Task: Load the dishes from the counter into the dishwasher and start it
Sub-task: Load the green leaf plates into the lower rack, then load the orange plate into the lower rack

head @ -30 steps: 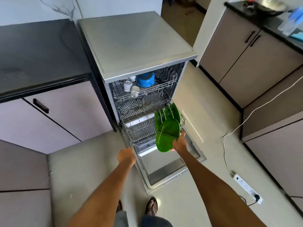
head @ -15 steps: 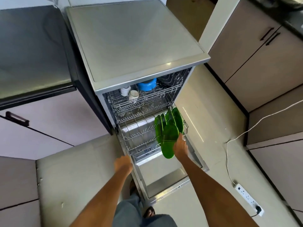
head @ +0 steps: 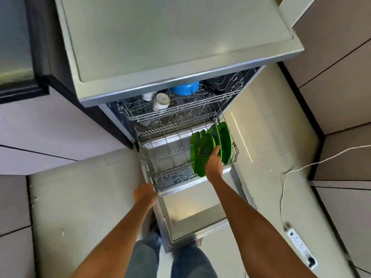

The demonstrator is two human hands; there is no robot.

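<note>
Dishwasher (head: 180, 47) is open with the door (head: 192, 213) folded down flat and both racks slid out. Right hand (head: 214, 165) has its fingers wrapped on the edge of a green plate (head: 202, 155), which stands on edge in the right side of the lower rack (head: 166, 157), just in front of a few more green plates (head: 223, 141) already slotted upright there. Left hand (head: 145, 194) is down at the front left corner of that rack, but I can't tell if the fingers are actually gripping the wire or just curled next to it. Upper rack (head: 180, 115) has a white cup (head: 161, 101) tipped on its side and a blue bowl (head: 185, 88) further back.
</note>
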